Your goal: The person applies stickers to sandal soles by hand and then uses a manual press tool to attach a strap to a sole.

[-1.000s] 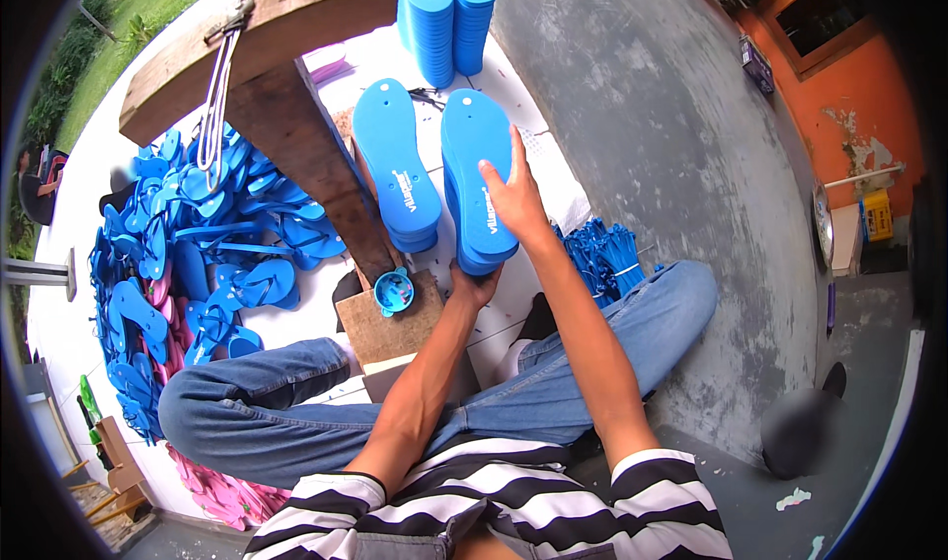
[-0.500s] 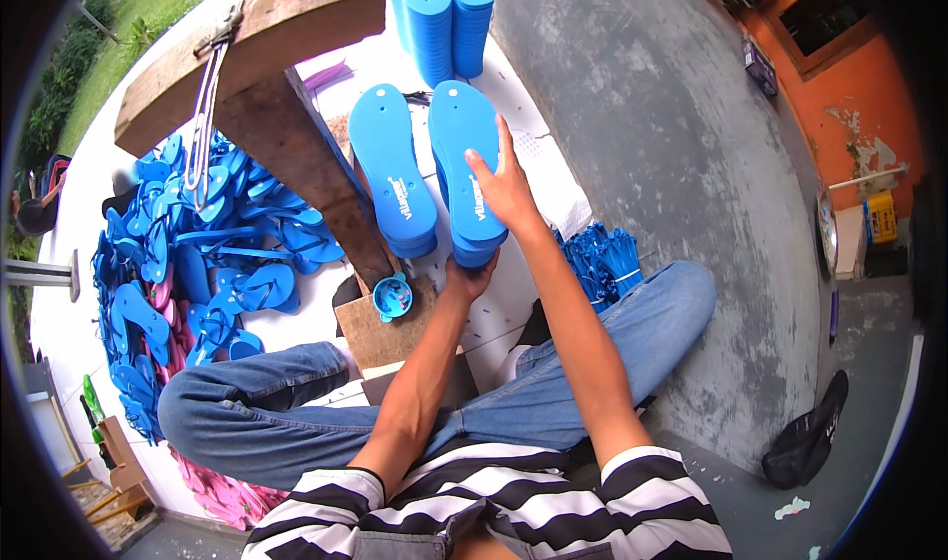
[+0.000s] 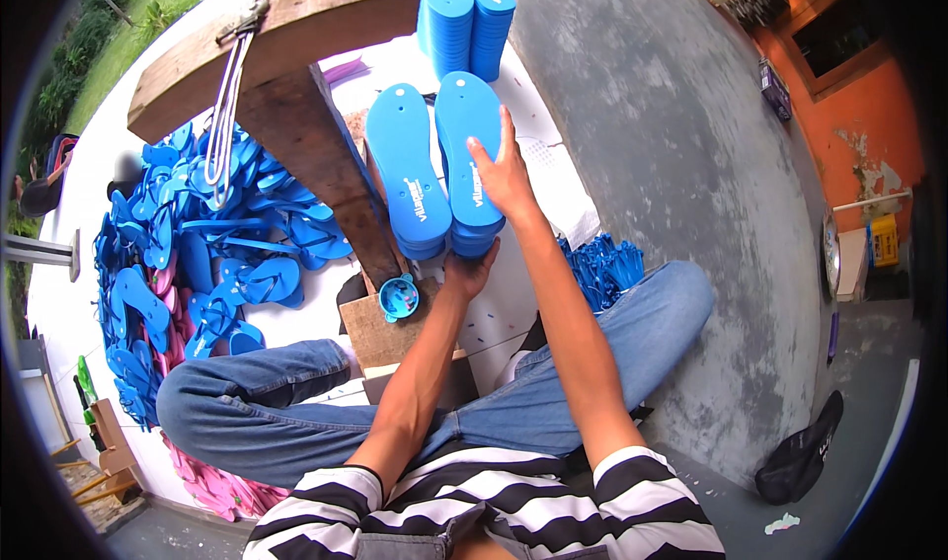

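Observation:
Two stacks of blue flip-flop soles stand side by side on the white tiles in front of me. My right hand grips the right stack of soles, its thumb on the top sole and its fingers along the right side. At the near end of that stack, my left hand is closed around the heels, its fingers partly hidden beneath. The left stack of soles sits against it, with no hand on it. Just left of my left forearm is a small blue bowl holding tiny bits, on a wooden block.
A heavy wooden beam stand with a metal hook tool rises at left. Beyond it lies a heap of blue flip-flops. Taller sole stacks stand at the back. Bundled blue straps lie by my right knee.
The right stack has shifted slightly forward and closer to the left stack, with both hands still on it. The whole view has moved a little.

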Tool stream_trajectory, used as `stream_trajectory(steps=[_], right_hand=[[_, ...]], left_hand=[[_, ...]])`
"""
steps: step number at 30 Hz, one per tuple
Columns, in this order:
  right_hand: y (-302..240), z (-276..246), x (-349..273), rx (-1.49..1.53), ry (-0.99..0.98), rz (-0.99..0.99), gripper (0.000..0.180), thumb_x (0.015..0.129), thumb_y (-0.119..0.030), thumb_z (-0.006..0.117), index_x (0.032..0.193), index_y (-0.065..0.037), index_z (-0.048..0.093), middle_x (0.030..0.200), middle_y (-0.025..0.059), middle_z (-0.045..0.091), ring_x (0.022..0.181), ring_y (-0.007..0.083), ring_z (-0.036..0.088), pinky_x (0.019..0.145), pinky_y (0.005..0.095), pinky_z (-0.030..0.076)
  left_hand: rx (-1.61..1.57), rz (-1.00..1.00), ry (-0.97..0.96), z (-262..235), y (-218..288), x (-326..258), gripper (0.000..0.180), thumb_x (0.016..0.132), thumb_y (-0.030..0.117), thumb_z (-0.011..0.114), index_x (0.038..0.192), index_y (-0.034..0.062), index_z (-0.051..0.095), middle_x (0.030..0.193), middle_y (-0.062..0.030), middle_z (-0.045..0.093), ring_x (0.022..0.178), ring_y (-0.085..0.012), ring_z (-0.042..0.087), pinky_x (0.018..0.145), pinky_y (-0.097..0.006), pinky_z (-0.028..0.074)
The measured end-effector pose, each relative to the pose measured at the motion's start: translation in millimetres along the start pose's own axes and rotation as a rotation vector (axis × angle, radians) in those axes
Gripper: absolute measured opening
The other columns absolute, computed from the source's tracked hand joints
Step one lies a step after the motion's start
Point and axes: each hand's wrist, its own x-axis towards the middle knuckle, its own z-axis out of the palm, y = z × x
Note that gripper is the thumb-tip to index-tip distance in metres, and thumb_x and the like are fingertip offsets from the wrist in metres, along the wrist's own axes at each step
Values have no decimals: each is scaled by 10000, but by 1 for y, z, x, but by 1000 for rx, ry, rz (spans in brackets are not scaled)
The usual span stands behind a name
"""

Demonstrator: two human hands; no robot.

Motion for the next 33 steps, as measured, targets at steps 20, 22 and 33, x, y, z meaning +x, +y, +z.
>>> stream_trajectory(steps=[20, 22, 33], right_hand=[[-122, -80, -8, -485, -22, -261, 447, 977, -332, 632, 1300, -23, 618, 1259, 259, 641, 1176, 408, 628, 989, 440, 502], [-139, -92, -5, -616, -146, -226, 450, 975, -345, 630, 1297, -30, 618, 1247, 246, 651, 1157, 400, 638, 971, 444, 509], [-139, -87, -3, -800, -267, -241, 431, 963, -390, 620, 1230, -53, 652, 1138, 198, 678, 1057, 376, 673, 895, 496, 545]], left_hand=[[972, 30, -36, 178, -64, -191, 277, 1019, 343, 489, 864, 116, 525, 651, 36, 429, 535, -69, 345, 492, -237, 266], [1163, 80, -112, 215, -62, -217, 282, 1035, 326, 490, 852, 114, 530, 648, 42, 423, 546, -61, 348, 499, -232, 266], [2870, 256, -108, 335, 41, -321, 375, 1006, 390, 586, 1160, 50, 621, 820, -142, 724, 771, -366, 690, 682, -469, 520]])
